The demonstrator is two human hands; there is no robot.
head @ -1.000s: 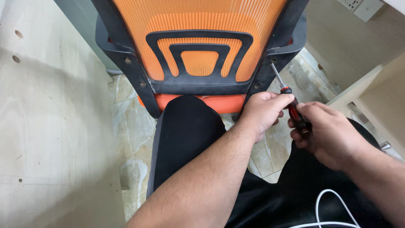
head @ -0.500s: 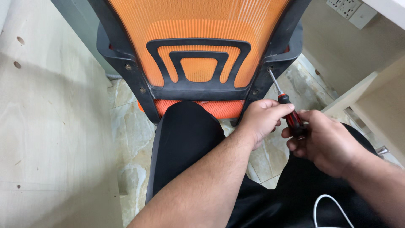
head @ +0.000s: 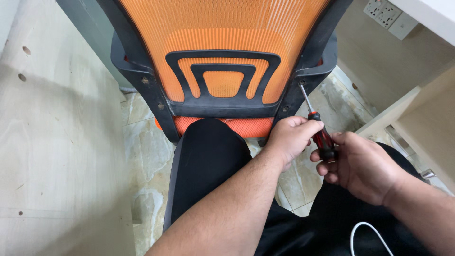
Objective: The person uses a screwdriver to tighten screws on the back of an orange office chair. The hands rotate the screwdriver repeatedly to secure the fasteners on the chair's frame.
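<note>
An orange mesh chair back (head: 222, 52) with a black frame (head: 151, 90) stands right in front of me. A red and black screwdriver (head: 321, 137) points up at a hole on the frame's right side. My right hand (head: 362, 166) grips its handle from below. My left hand (head: 293, 138) is closed around the upper part of the handle, near the metal shaft. The tip touches the frame at its right edge. My black-clad knee (head: 208, 161) rests against the chair's orange seat (head: 222, 125).
A pale plywood panel (head: 57, 142) fills the left side. A light wooden desk (head: 426, 114) stands on the right, with wall sockets (head: 386, 14) above it. Marbled floor tiles (head: 142, 156) lie below. A white cable (head: 374, 237) runs over my lap.
The view has shifted, so the chair back sits lower in the picture. Both hands and the screwdriver stay at the frame's right side, with the tip now closer to the hole.
</note>
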